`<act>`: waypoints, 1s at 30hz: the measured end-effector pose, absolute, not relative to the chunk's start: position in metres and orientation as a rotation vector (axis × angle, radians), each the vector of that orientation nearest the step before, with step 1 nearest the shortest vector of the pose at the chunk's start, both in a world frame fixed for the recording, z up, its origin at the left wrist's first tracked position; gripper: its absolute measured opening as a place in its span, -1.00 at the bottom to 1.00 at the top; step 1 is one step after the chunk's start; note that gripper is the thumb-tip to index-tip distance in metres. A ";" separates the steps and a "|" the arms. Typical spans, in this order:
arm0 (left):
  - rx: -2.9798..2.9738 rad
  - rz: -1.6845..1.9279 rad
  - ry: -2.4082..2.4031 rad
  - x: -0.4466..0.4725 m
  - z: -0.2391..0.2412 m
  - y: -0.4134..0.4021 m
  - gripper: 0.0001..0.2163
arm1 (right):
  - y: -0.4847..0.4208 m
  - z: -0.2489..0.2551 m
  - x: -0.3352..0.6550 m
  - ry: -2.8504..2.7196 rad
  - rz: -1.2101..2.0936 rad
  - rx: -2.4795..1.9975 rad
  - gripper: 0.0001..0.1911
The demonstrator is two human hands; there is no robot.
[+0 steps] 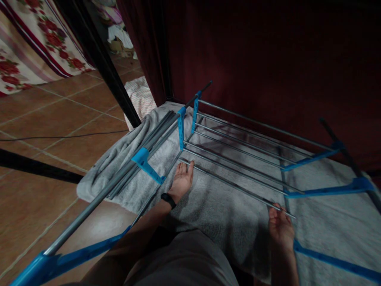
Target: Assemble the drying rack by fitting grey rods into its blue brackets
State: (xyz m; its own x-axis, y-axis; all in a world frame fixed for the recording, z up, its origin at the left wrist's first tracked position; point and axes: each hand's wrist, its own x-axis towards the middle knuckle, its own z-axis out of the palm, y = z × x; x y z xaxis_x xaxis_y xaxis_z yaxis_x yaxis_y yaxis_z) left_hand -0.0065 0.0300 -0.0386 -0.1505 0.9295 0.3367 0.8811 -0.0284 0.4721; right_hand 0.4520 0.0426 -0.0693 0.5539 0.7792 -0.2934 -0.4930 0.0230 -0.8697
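Observation:
A loose grey metal rod (229,183) slants across in front of me, held at both ends. My left hand (182,180), palm up with a black band on the wrist, has its thumb and fingertips at the rod's left end. Near the other end, my right hand (280,224) has its fingers curled around the rod, whose tip sticks out past them. Both hands are within a partly built rack with blue plastic brackets (181,129). Several parallel rods (238,159) span the brackets beyond my hands. Another blue bracket (149,167) is beside my left hand.
A bundle of grey rods (160,131) lies at the left on the grey blanket (208,210). Blue arms (336,260) and a long pole (89,212) flank me. Dark posts (104,63), a maroon curtain (253,59) and tiled floor (59,115) surround the bed.

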 end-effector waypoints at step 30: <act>1.833 1.176 1.991 -0.008 -0.031 0.031 -0.56 | 0.043 -0.070 0.448 -0.317 1.014 -1.145 -0.63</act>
State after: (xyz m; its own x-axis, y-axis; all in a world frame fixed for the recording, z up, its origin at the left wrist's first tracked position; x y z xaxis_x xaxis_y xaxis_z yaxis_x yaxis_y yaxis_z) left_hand -0.0085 0.0306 -0.0306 -0.2171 0.9062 0.3629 0.7550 -0.0798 0.6509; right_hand 0.4476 0.0427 -0.0699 0.5414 0.7967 -0.2685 -0.5017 0.0498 -0.8636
